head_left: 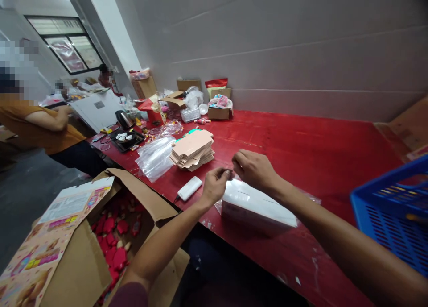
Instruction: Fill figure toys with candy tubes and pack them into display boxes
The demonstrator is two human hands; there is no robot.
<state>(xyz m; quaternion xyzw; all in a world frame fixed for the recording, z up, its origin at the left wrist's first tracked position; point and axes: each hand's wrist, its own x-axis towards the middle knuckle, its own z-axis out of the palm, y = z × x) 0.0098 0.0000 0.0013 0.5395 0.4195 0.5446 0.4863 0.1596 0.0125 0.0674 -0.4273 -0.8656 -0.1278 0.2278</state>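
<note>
A white box point(256, 202) in clear plastic wrap lies on the red table in front of me. My left hand point(216, 185) is closed in a pinch, thumb against fingers, just past the box's left end. Close beside it, my right hand point(254, 166) is curled above the same end, its fingers bent inward. Whatever lies between the fingertips of either hand is too small or hidden to name. A white power bank point(189, 188) with a dark cable rests left of my left hand. Beyond it sits a stack of flat cardboard pieces point(193, 148).
Clear plastic bags point(155, 157) lie left of the stack. An open carton point(83, 253) of red plastic pieces point(115, 242) stands below the table's near edge. A blue crate point(374, 217) is at right. A kettle point(124, 119) and a person point(50, 124) in orange are farther left.
</note>
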